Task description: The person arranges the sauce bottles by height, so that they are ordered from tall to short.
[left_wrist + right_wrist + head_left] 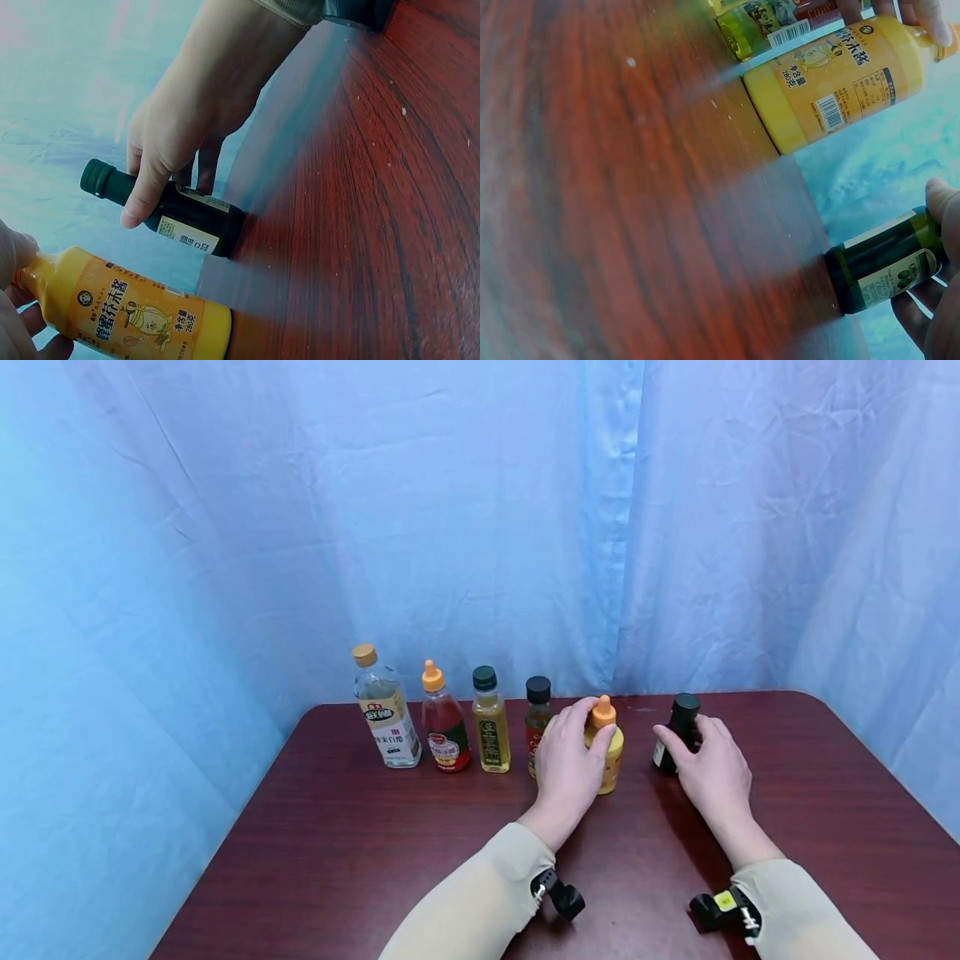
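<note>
My left hand [567, 762] grips the upper part of a yellow squeeze bottle of honey mustard [611, 764] with an orange nozzle cap. The mustard stands upright, and its printed label [135, 307] faces the left wrist camera. To the right, my right hand [717, 774] holds a small dark green glass bottle [682, 720] with a dark green cap. In the left wrist view the thumb lies across the front of this dark bottle [196, 217], with fingers behind it. Its base appears to touch the table in the right wrist view.
Left of the mustard, a black-capped bottle [538, 718] is partly hidden by my left hand. Further left stand a green-capped bottle of yellow liquid [492, 735], a red sauce bottle [446, 731] and a clear white vinegar bottle [390, 722]. Blue curtains [480, 527] hang behind the dark red table [360, 860].
</note>
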`<state>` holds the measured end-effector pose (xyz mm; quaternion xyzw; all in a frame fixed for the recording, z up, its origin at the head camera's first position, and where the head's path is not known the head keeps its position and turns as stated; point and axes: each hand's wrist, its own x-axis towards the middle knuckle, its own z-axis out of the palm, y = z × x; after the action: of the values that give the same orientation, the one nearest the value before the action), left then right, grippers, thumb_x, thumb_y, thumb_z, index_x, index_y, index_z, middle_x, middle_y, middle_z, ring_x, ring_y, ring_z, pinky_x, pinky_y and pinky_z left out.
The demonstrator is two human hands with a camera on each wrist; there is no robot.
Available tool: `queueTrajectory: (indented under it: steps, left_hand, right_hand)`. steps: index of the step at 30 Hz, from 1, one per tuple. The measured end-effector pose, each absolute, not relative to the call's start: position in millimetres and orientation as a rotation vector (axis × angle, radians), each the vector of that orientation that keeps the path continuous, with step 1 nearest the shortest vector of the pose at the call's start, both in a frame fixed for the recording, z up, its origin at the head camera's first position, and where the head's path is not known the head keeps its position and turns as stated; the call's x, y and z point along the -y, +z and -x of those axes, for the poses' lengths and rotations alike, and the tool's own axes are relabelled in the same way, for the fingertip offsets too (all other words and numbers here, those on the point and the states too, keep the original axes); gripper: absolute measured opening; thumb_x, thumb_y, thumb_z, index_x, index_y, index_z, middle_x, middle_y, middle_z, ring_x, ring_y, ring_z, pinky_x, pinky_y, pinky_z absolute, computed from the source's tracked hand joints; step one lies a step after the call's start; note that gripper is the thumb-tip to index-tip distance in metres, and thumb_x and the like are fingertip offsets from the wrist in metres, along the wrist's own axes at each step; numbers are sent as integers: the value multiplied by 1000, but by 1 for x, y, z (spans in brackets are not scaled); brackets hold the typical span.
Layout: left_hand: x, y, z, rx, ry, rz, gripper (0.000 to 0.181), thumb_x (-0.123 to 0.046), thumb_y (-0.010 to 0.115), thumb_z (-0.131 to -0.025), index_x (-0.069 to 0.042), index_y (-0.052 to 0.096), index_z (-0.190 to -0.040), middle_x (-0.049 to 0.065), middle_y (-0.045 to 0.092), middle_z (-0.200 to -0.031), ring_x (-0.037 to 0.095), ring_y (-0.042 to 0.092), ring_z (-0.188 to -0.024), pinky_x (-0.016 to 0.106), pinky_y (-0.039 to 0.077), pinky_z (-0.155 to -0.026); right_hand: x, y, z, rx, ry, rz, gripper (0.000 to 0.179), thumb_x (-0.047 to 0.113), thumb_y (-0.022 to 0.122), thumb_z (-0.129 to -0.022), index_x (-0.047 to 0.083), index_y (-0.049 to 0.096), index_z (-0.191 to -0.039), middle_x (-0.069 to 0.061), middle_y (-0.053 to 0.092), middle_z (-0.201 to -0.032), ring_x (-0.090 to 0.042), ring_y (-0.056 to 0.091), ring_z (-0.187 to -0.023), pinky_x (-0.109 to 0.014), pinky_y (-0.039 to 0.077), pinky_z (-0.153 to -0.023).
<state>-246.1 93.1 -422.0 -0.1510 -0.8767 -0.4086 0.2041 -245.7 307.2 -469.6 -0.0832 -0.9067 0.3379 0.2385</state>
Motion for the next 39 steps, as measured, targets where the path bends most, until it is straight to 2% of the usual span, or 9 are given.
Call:
queueTrajectory:
  steps: [13, 28, 39]
  left_hand:
    - [-88, -427, 252, 2457, -1045, 417, 44, -39, 73, -108, -26, 65, -150, -6, 72, -137, 13, 67, -120, 34, 58, -99]
    - [-83, -428, 250, 2449, -1061, 420, 50, -37, 75, -108, -26, 60, -154, -5, 70, -138, 13, 68, -123, 36, 59, -100]
    - [-77, -421, 237, 2434, -1058, 533, 59, -31, 76, -107, -19, 54, -160, -1, 60, -155, 14, 61, -139, 40, 55, -110]
  right_hand:
    - [-303, -470, 249, 2483, 920, 211, 59, 55, 66, -109, -2, 67, -124, -24, 63, -124, -48, 65, -109, -69, 52, -85]
    - [-297, -470, 249, 2476, 922, 197, 56, 54, 68, -108, -1, 67, -120, -24, 63, -122, -47, 65, -107, -68, 52, -83]
    - [-310, -467, 246, 2505, 1006, 162, 65, 54, 65, -109, -4, 66, -139, -27, 62, -132, -51, 63, -121, -72, 49, -93]
